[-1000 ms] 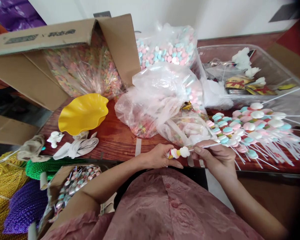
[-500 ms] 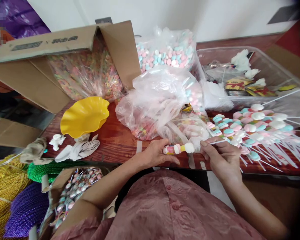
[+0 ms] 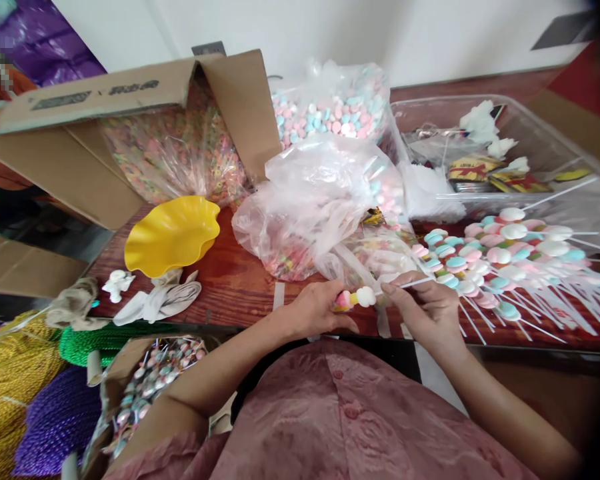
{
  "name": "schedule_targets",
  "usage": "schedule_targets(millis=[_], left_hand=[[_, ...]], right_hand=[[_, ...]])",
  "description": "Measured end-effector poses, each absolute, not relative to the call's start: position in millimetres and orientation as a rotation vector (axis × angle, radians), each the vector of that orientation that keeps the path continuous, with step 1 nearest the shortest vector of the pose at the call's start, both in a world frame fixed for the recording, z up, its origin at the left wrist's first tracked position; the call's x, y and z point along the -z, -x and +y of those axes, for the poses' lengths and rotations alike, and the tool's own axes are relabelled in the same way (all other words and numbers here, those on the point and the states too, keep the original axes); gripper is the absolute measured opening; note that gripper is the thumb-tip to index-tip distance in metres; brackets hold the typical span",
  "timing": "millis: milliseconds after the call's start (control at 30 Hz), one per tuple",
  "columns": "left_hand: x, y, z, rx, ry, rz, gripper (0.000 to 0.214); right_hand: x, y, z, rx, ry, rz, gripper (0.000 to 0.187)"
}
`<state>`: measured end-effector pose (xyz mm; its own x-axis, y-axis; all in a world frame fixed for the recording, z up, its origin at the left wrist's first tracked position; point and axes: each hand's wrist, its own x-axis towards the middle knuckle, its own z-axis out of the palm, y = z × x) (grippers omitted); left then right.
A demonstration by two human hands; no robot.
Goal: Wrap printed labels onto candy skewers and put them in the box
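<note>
Candy stick (image 3: 362, 297) is up before a pastel-sweet-filled bag (image 3: 330, 117) and bag-stuffed carton (image 3: 97, 93), left hand (image 3: 317, 310) gripping its candied end, right hand (image 3: 427, 308) pinching its shaft (image 3: 416, 283), forearms (image 3: 215, 367) converging!

One head-worn camera looks forward and down from above the wearer's pink shirt (image 3: 300, 413), seen at the near edge; the view is wide, taking in the wooden table (image 3: 233, 257) close below and white wall (image 3: 330, 30) at the far side.

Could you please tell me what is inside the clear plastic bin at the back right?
The clear plastic bin holds crumpled white pieces, yellow-and-red packets and greyish plastic wrapping; whatever lies beneath them is covered.
</note>
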<state>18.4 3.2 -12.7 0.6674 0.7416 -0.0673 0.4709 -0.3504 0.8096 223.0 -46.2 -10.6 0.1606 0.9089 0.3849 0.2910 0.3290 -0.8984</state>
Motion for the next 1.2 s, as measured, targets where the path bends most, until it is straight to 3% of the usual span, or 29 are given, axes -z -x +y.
schedule_targets(millis=[233,467,533,667,700,733,833,900,1200], left_hand=[[8.3,-17.9,10.1,-0.404,-2.006,0.881,0.040],[-0.6,-27.6,15.5,-0.341,-2.100,0.824,0.035],[-1.1,-30.0,16.6,-0.351,-2.052,0.746,0.044],[-1.1,-19.6,19.2,-0.388,-2.078,0.803,0.096],[0.0,-15.5,19.5,-0.366,-2.114,0.865,0.098],[1.8,-11.7,19.4,-0.330,-2.147,0.925,0.090],[9.4,-5.4,17.3,-0.257,-2.177,1.026,0.038],[15.2,-4.6,15.7,-0.302,-2.189,1.061,0.021],[29.6,0.5,17.6,-0.525,-2.418,1.240,0.024]], right_hand=[[-3.9,-215.5,-40.4,-0.823,1.077,-1.572,0.022],[-3.5,-204.8,-34.5,-0.803,1.156,-1.604,0.020],[-0.5,-201.3,-30.4,-0.883,1.121,-1.584,0.020],[5.5,-209.5,-20.1,-1.006,1.125,-1.311,0.026],[5.9,-212.9,-18.3,-1.015,1.115,-1.237,0.026],[5.8,-215.6,-17.1,-1.012,1.099,-1.188,0.025],[2.8,-216.8,-15.9,-0.925,1.082,-1.148,0.021],[0.8,-213.3,-16.0,-0.875,1.091,-1.133,0.019],[-6.8,-205.5,-25.1,-0.744,1.060,-1.168,0.012]])
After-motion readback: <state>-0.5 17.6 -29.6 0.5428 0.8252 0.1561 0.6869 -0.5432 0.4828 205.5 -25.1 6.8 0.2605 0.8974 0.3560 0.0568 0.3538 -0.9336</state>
